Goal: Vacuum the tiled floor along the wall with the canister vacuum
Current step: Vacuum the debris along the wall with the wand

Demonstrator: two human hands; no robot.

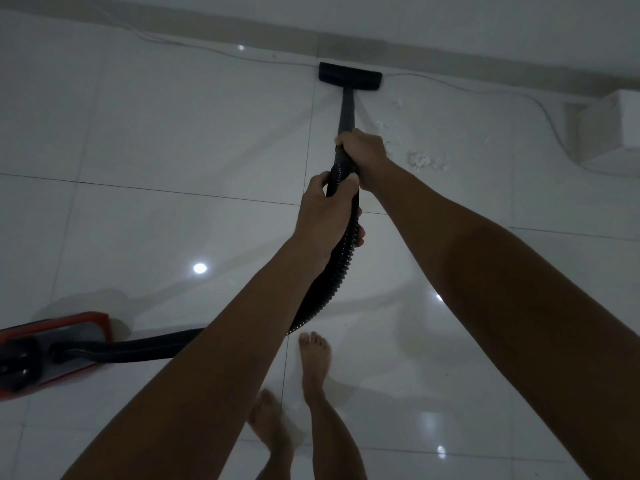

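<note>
The black floor nozzle (350, 76) lies flat on the white tiles right against the grey skirting of the wall (450, 36). A black wand (346, 110) runs from it back to my hands. My right hand (365, 152) grips the wand's upper end. Just behind it, my left hand (323, 216) grips the ribbed black hose (332, 271), which curves down and left to the red canister vacuum (45, 351) at the left edge. White crumbs of debris (424, 159) are scattered on the tiles to the right of the wand.
A thin white cable (207, 46) trails along the skirting and loops round a white box (609, 129) at the right edge. My bare feet (313, 362) stand on the glossy tiles below the hose. Ceiling lights reflect in the floor.
</note>
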